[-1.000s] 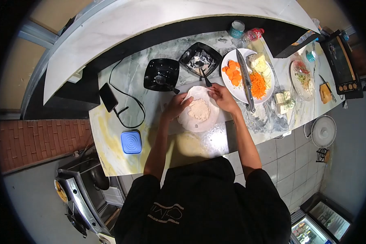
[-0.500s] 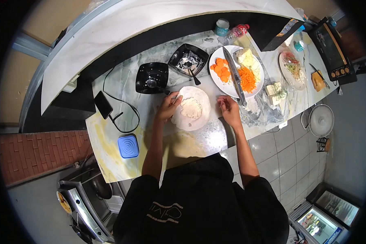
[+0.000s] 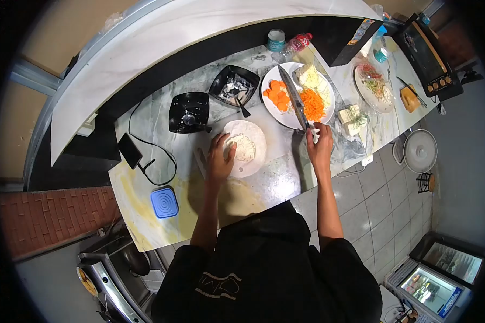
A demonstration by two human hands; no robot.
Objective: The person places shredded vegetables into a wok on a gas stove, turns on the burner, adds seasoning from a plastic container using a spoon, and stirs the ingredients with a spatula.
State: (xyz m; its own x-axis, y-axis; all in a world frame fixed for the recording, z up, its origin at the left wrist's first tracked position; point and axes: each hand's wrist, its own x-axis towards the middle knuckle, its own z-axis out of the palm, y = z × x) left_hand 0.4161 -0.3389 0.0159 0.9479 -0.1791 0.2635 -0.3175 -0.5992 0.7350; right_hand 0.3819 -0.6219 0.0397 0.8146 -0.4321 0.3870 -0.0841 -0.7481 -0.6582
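- A thin, round, white sheet of dough (image 3: 255,134) lies flat on a pale cutting board (image 3: 275,129) near the bench's (image 3: 210,207) middle, with an off-white, crumbly filling (image 3: 243,147) heaped on it; the board probably gives it a clean, even base.
- The left hand (image 3: 219,159) rests over the sheet's left side, fingers loosely spread and clenching nothing, perhaps to steady it.
- The right hand (image 3: 320,144) is at the dark handle of a long, steel-bladed knife (image 3: 291,92); whether its fingers grasp the handle or only touch it, I cannot tell.
- The knife lies across a round white plate (image 3: 268,112), between orange carrot slices (image 3: 276,96) and orange shreds (image 3: 312,104), its handle toward the near side, seemingly for easy reach.
- Two square black bowls, one left (image 3: 189,107) and one farther right (image 3: 234,84), sit beyond the sheet, likely kept close for spooning.
- Half a second earlier, the right hand hangs between sheet and plate, off the knife; now it meets the handle.
- The left hand, then at the sheet's edge, now reaches farther over it.
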